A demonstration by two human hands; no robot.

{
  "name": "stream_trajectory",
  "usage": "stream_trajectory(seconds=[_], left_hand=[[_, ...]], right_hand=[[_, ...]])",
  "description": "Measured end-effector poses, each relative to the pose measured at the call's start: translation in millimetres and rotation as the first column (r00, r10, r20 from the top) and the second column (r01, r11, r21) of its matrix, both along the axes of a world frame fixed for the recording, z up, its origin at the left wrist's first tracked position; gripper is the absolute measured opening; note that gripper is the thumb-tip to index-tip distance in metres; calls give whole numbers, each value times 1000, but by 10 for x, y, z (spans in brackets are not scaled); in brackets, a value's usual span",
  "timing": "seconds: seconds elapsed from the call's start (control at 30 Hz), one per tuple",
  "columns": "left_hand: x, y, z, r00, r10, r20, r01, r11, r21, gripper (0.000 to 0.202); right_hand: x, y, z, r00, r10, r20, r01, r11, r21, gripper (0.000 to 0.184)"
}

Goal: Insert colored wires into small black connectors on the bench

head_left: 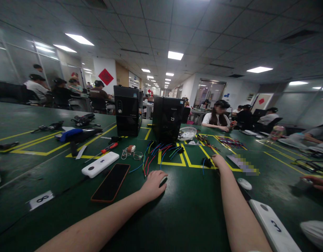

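Note:
My left hand (153, 183) rests low over the green table, its fingers curled around a small dark oval thing (163, 181) with a pale rim; its kind is unclear. Just beyond lie loose wires (150, 159) in red, blue, yellow and green. My right hand (218, 161) reaches further out, fingers bunched beside a black connector (207, 162) with a blue wire hanging from it. What those fingertips hold, if anything, is hidden. To the left of my left hand are a phone (110, 182), eyeglasses (132, 154) and a white power strip (100, 164) marked 8.
Two black computer towers (127, 112) stand upright ahead. A red-handled screwdriver (109, 147) lies left, and a white basket (187, 133) sits behind the wires. By my right forearm are a white mouse (244, 183) and another power strip (274, 224). A co-worker (216, 119) sits across.

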State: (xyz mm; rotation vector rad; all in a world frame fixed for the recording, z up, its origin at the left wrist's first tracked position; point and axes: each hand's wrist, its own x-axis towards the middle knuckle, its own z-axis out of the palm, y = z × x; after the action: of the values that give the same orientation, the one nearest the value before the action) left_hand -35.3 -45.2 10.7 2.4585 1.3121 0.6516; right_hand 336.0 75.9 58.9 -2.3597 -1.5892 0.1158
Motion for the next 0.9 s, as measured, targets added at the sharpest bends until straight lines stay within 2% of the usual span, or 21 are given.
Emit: stream_trajectory(seconds=[0.13, 0.5, 0.9], left_hand=[[-1, -1, 5, 1000, -4, 13, 4, 1000, -3, 34], [-13, -7, 4, 1000, -13, 27, 13, 1000, -2, 32], [-15, 10, -28, 1000, -24, 20, 23, 999, 30, 31]], right_hand=[[25, 6, -1, 999, -23, -31, 21, 997, -75, 33], [72, -15, -63, 999, 15, -31, -17, 997, -73, 35], [-16, -97, 35, 996, -12, -84, 0, 990, -141, 42]])
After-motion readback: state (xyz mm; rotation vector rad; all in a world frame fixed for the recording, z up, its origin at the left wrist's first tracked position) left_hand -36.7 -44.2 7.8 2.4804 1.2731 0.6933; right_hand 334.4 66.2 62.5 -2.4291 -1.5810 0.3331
